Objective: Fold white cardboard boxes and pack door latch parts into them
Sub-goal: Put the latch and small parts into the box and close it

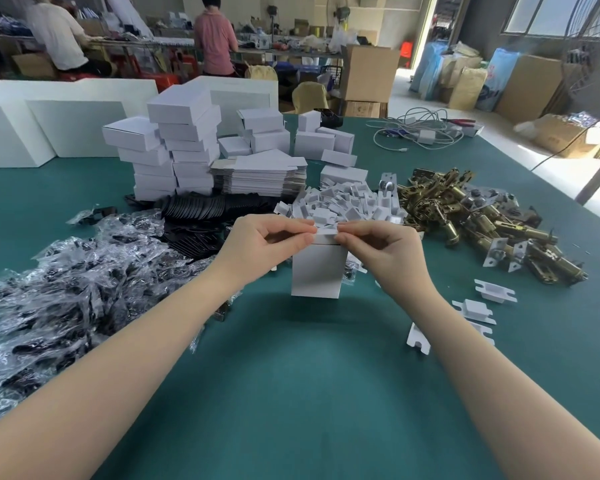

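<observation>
A small white cardboard box (316, 271) stands upright on the green table (291, 375) in front of me. My left hand (257, 244) pinches the left side of its top flap (326, 231). From the other side, my right hand (381, 247) pinches the same flap's right edge. A pile of brass door latch parts (471, 216) lies to the right. Folded white inserts (343, 202) are heaped just behind the box. Flat box blanks (260, 178) are stacked further back.
Clear bags of black parts (66, 278) cover the table's left side, with black plates (201, 216) behind them. Finished white boxes (177, 147) are stacked at the back. Loose white inserts (475, 310) lie at right. Cables (416, 129) lie far right. Two people work at a far bench.
</observation>
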`<action>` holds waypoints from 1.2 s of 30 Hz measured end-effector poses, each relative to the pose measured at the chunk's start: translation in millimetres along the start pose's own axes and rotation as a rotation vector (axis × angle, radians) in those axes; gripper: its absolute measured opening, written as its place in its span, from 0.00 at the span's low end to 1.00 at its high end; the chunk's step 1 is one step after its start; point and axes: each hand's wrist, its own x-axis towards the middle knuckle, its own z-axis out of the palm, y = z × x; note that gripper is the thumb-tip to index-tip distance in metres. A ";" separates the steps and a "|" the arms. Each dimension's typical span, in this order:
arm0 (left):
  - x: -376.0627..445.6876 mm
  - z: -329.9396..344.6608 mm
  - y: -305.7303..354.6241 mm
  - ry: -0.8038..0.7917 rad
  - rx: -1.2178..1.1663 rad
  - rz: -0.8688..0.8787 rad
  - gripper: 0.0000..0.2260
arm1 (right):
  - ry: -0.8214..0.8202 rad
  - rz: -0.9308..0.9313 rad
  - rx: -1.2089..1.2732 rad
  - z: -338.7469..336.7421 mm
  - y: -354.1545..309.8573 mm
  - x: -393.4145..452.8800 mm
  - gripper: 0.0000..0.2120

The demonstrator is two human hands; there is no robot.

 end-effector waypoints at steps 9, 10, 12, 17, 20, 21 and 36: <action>0.2 1.4 -1.6 0.023 -0.048 -0.046 0.06 | -0.010 0.046 0.092 0.2 3.3 -1.8 0.08; -0.4 1.7 -2.0 0.023 -0.056 -0.046 0.06 | -0.010 0.037 0.084 0.9 3.5 -3.2 0.09; -1.8 2.9 -2.8 0.021 -0.067 -0.041 0.07 | -0.012 0.014 0.069 0.4 4.7 -5.0 0.11; -2.6 5.3 -2.4 0.015 -0.030 0.009 0.07 | -0.040 -0.005 0.043 -3.7 5.4 -5.2 0.11; -2.4 4.7 -2.5 -0.011 0.022 0.022 0.05 | -0.081 -0.019 -0.034 -6.2 0.7 -0.9 0.11; -2.7 3.5 -2.3 -0.023 0.056 0.043 0.06 | -0.095 -0.041 -0.079 -7.5 -0.5 -0.2 0.12; -2.7 3.5 12.9 -0.175 0.610 0.108 0.07 | -0.060 -0.118 -0.455 1.6 -4.7 -15.7 0.06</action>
